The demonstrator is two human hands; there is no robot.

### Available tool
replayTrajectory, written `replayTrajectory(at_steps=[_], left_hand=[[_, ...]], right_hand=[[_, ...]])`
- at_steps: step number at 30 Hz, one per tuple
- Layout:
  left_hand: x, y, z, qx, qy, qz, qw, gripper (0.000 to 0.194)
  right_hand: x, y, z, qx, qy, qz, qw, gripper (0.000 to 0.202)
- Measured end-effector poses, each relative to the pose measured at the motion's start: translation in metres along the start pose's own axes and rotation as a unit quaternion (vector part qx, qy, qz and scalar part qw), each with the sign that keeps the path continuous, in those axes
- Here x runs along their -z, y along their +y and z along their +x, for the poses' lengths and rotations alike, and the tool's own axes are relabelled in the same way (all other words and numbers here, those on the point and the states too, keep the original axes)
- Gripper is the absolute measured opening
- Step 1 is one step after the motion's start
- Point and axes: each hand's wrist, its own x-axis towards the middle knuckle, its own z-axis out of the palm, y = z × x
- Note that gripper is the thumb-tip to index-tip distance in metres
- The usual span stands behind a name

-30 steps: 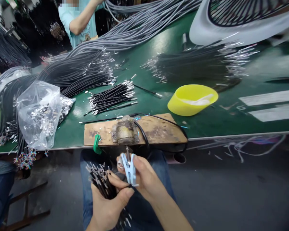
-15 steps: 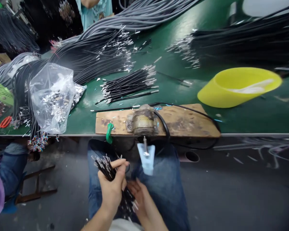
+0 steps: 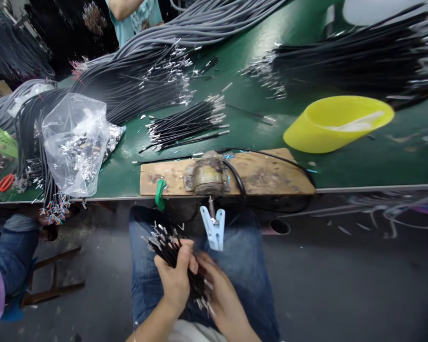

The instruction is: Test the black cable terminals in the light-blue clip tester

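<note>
Left hand (image 3: 174, 280) gripping bundle of short black cables (image 3: 169, 251) above lap; right hand (image 3: 223, 294) against bundle's lower end. Light-blue clothespin (image 3: 214, 229) on metal shaft of small motor (image 3: 209, 175), motor on wooden board (image 3: 267, 175) at edge of green tabletop (image 3: 360, 171). Yellow container (image 3: 321, 130), clear plastic bag (image 3: 74, 147) on tabletop.

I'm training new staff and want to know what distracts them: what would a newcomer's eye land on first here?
Probably the bright yellow container, lying on the green table to the right of the wooden board. Next, perhaps, the pale blue clip below the grimy motor at the table's front edge, then the black wires gripped in the left hand over the lap.
</note>
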Motion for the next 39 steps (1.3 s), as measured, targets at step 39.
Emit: replayTrajectory(at_steps=[39], left_hand=[[0.016, 0.006, -0.012, 0.116, -0.114, 0.118, 0.980, 0.037]], right_hand=[[-0.021, -0.055, -0.002, 0.404, -0.004, -0.252, 0.879, 0.016]])
